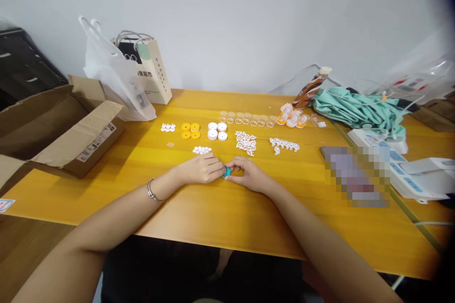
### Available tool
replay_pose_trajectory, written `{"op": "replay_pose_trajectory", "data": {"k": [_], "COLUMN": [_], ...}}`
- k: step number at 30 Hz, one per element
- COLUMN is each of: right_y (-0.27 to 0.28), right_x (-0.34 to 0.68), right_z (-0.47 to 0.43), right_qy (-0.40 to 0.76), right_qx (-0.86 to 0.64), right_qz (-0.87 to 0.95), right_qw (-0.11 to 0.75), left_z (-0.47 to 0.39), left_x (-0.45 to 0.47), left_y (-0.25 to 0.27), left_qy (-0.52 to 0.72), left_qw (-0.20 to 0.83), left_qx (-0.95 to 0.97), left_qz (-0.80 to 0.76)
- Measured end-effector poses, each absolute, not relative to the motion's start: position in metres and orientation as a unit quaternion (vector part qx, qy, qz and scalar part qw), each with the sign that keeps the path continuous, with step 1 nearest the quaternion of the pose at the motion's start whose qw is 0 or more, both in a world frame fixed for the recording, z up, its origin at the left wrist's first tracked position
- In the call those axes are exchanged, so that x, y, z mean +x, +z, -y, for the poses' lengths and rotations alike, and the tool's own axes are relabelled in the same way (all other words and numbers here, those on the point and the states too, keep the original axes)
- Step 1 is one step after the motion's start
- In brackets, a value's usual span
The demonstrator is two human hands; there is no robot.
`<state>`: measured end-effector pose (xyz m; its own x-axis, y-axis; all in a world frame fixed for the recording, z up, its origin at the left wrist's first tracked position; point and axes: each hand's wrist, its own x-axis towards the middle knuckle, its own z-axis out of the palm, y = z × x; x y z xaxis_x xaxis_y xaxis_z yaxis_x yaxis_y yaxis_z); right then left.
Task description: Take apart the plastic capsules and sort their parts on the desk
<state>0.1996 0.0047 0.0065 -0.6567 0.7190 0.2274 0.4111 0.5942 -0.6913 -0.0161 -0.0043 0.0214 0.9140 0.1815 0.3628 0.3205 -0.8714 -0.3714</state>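
Note:
A small teal round piece point(226, 172) is held between both hands, low over the table. My right hand point(249, 174) pinches it from the right with thumb and fingers. My left hand point(204, 169) has its fingertips on its left side, fingers pressed together. Just beyond the hands lie small white round pieces point(202, 150), stacks of white discs point(217, 131) and a heap of white openwork parts point(245, 142). Yellow discs point(190, 131) sit further left. A row of clear cups point(243, 118) stands behind. White toothed pieces point(284, 145) lie to the right.
An open cardboard box point(95, 128) and bags point(151, 71) stand at left. Orange-and-clear parts point(293, 117), a brown bottle point(312, 89), a teal folded umbrella point(355, 108) and a white power strip point(398, 170) are at right, near a blurred flat object point(355, 177).

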Motion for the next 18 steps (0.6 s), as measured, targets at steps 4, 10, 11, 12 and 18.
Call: {"op": "replay_pose_trajectory", "data": {"k": [4,10,11,12,18], "right_y": [0.0068,0.0088,0.0088,0.0086,0.0066], "right_x": [0.1991,0.1988,0.1989,0.199,0.1995], "right_z": [-0.0043,-0.0041,-0.0042,-0.0044,-0.0055], "right_qy": [0.308,0.311,0.311,0.31,0.304], "right_qx": [-0.329,-0.331,-0.331,-0.331,-0.33], "right_qz": [0.857,0.856,0.856,0.857,0.859], "right_qw": [0.251,0.246,0.245,0.244,0.247], "left_z": [0.0036,0.0029,0.0031,0.0034,0.0033], "left_x": [-0.0163,-0.0154,-0.0147,-0.0139,-0.012], "left_y": [0.0199,0.0199,0.0203,0.0207,0.0196], "left_qy": [-0.164,-0.176,-0.18,-0.185,-0.214], "left_qw": [0.216,0.193,0.183,0.169,0.054], "left_qx": [-0.953,-0.955,-0.956,-0.955,-0.95], "left_qz": [0.133,0.138,0.146,0.156,0.223]}}
